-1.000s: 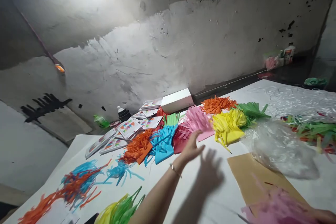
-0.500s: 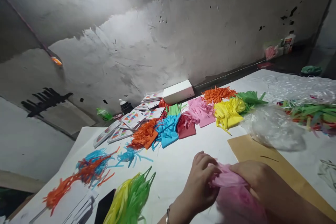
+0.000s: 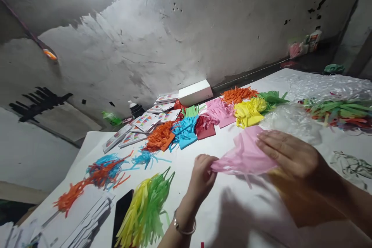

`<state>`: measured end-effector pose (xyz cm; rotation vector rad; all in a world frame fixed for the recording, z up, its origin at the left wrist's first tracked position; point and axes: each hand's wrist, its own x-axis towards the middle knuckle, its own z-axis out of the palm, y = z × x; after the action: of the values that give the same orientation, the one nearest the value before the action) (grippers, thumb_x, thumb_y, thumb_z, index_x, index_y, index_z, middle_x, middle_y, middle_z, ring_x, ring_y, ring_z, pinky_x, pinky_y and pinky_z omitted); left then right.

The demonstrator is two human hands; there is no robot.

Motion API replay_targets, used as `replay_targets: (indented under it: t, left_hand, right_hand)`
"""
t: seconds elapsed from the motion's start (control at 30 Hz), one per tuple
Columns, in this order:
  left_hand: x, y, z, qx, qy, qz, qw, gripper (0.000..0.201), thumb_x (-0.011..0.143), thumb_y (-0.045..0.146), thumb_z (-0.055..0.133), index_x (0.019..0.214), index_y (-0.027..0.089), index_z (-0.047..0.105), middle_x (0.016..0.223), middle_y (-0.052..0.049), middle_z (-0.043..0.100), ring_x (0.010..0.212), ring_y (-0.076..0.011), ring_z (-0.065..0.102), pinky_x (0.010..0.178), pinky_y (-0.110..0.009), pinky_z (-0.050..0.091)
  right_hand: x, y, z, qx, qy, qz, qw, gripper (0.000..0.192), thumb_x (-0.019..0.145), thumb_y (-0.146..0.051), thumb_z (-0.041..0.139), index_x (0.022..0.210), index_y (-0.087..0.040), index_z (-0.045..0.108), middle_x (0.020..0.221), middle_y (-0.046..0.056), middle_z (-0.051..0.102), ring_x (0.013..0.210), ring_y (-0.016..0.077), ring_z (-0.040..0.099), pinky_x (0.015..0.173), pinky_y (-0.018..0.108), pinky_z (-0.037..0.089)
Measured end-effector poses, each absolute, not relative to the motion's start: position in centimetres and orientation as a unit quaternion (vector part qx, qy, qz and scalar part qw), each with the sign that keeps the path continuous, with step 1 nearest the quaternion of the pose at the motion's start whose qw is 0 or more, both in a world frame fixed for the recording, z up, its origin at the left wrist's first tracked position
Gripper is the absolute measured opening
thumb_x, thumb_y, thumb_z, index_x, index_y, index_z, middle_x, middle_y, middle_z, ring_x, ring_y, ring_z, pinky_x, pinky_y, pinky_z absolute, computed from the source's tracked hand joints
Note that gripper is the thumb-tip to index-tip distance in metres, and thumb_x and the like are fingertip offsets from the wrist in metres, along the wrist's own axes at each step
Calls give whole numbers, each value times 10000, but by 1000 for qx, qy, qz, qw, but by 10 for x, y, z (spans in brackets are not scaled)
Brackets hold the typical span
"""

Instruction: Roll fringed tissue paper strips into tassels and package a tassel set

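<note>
My left hand [image 3: 201,176], with a bangle on its wrist, pinches the gathered left end of a pink tissue-paper piece [image 3: 245,151]. My right hand [image 3: 293,155] grips the wide right part, its fingers across the top and the thumb hidden. Between the hands the thin sheet spreads out above the white table, and a loose strip hangs from its lower edge. Under my right forearm lies a brown paper sheet [image 3: 302,205]. Nearest my left hand is a yellow and green tissue tassel bundle [image 3: 147,209].
Fringed bundles, including blue [image 3: 186,131] and yellow [image 3: 250,112], line the table's back. Printed cards [image 3: 145,121] and a white box [image 3: 195,92] stand near the wall. Clear plastic [image 3: 293,118] lies right; orange and blue strips [image 3: 106,172] and white papers [image 3: 78,217] lie left.
The pink tissue paper, bunched low between my hands before, is now raised and spread out. My left hand has moved left to its end, my right hand up and over it.
</note>
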<state>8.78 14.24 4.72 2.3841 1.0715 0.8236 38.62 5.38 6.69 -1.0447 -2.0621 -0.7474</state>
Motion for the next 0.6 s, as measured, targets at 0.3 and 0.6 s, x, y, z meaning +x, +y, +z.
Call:
replay_targets:
  t: [0.3,0.6]
  left_hand:
    - [-9,41,-33,882,462,68,-56,808,661,18,590,1441,212,520,1504,-204,536,1404,-458,449,1095,-729,329]
    - [122,-6,-72,900,354,111,229,1142,823,531,739,1635,273,-20,1652,-163,290,1494,-403,316,1199,-598,352]
  right_hand:
    - [305,10,-76,-474,-827,-169,250,488,785,-43,546,1234,-152,704,1258,78,733,1229,232,614,1095,397,447]
    - [299,-14,-113,-490,-829,-131,238,488,846,-257,638,1321,-145,640,1323,125,688,1312,250,533,1180,419,307]
